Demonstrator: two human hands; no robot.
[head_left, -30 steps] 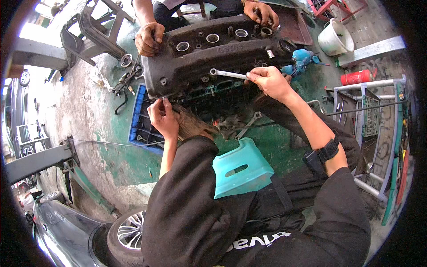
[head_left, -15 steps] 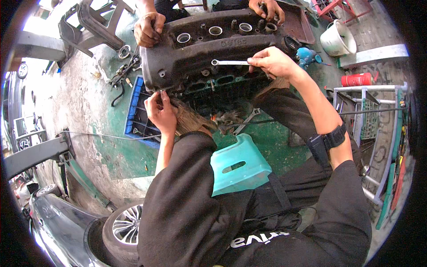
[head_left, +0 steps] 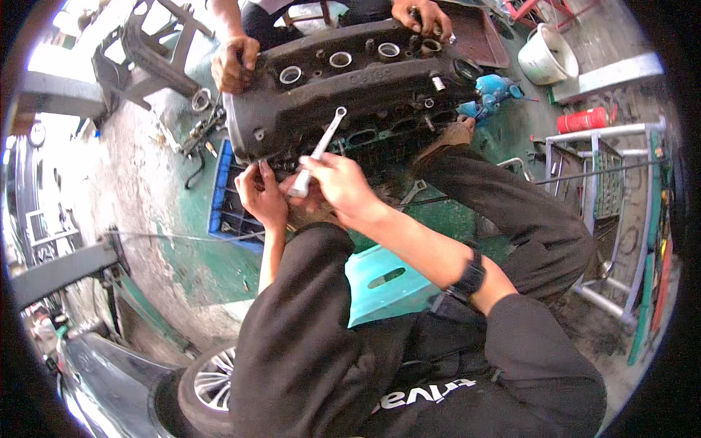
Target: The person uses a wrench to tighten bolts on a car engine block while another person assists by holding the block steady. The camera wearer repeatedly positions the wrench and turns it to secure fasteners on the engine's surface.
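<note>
A dark, greasy engine with a black valve cover (head_left: 314,102) lies in front of me, with several round holes along its top. My right hand (head_left: 343,186) grips a silver combination wrench (head_left: 330,137). The wrench slants up over the cover's near side, its ring end uppermost. At the engine's near left corner is my left hand (head_left: 261,196), fingers pinched together at the edge; what they hold, if anything, is hidden. Across from me, another person's hand (head_left: 235,62) rests on the cover's left end. That person's other hand (head_left: 422,16) is at its far right.
A blue plastic crate (head_left: 221,193) stands left of the engine. Below my arms sits a turquoise stool (head_left: 387,277). Another wrench (head_left: 414,191) lies on the floor. At right are a white bucket (head_left: 546,58), a red cylinder (head_left: 583,120) and a metal frame (head_left: 610,135).
My right hand has brought the wrench left and nearer, from over the cover's right side to beside my left hand. The wrench has turned from level to steeply slanted. My left hand stays at the corner.
</note>
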